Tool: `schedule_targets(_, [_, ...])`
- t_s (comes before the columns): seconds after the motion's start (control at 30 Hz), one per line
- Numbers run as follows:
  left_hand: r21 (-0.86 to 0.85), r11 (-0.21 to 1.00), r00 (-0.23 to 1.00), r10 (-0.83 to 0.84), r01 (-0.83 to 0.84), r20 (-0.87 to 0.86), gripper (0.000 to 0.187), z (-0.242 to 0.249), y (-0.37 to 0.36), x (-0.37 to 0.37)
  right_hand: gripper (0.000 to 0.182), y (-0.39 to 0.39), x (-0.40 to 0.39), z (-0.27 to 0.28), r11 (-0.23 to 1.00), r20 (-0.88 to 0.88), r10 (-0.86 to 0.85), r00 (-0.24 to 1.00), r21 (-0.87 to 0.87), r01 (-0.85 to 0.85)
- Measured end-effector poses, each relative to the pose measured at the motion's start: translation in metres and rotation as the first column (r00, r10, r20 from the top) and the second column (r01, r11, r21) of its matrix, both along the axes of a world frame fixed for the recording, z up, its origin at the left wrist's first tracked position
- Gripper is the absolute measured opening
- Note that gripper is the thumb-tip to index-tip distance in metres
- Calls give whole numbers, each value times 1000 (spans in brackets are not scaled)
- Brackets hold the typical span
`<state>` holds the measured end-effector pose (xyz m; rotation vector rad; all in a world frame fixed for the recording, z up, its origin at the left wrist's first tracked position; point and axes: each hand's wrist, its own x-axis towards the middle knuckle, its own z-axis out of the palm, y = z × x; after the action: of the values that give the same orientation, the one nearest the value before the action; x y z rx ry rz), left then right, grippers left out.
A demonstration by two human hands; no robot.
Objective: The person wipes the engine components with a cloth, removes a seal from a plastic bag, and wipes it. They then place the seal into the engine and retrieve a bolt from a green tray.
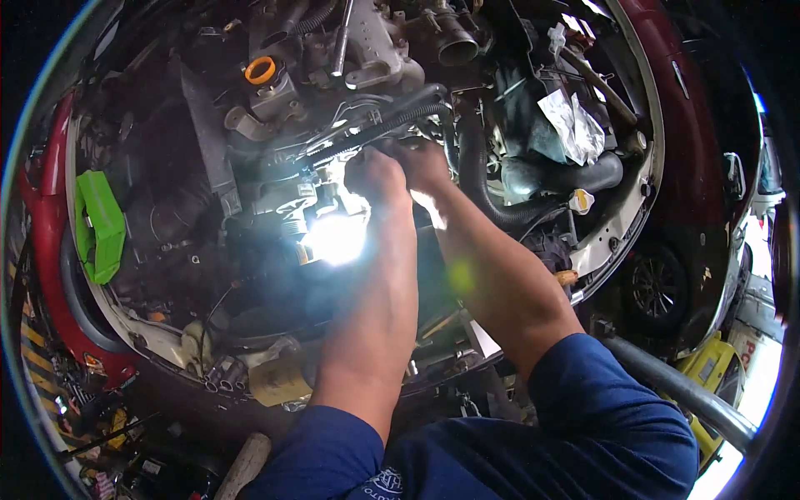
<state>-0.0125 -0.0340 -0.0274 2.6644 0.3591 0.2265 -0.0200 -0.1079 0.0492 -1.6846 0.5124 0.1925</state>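
Both of my arms reach into the middle of an open engine bay. My left hand [377, 177] is in among the engine parts, just below a black corrugated hose [383, 129]; its fingers are hidden in shadow and glare. My right hand [421, 162] is close beside it on the right, its fingers also lost in the dark parts. What either hand holds, if anything, cannot be made out. A very bright work light [336, 237] shines just left of my left forearm.
An orange ring [260, 70] tops a filler neck at the upper left. A bright green case [100, 227] rests on the left edge. Crumpled foil [573, 127] and a thick black hose [567, 177] are at the right. A long metal bar [679, 387] crosses the lower right.
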Motion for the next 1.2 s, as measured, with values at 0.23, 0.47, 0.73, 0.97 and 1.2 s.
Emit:
schedule_targets(0.23, [-92,996,996,13,-5,84,22,9,0,-5,34,3,-1,-8,996,147,55,988,-74,-44])
schedule_targets(0.47, [-692,717,989,145,-81,35,23,12,2,-10,35,10,2,-8,939,81,96,992,-338,-63])
schedule_targets(0.73, [-758,605,946,321,-243,-47,24,24,-5,4,32,-13,9,-57,921,215,308,927,-312,-233])
schedule_targets(0.97, [-534,845,999,29,-18,13,25,28,7,-26,31,11,2,-8,940,98,104,990,-334,-66])
schedule_targets(1.2, [-396,912,993,117,-104,8,26,-3,5,0,34,7,0,-2,975,59,45,997,-221,-31])
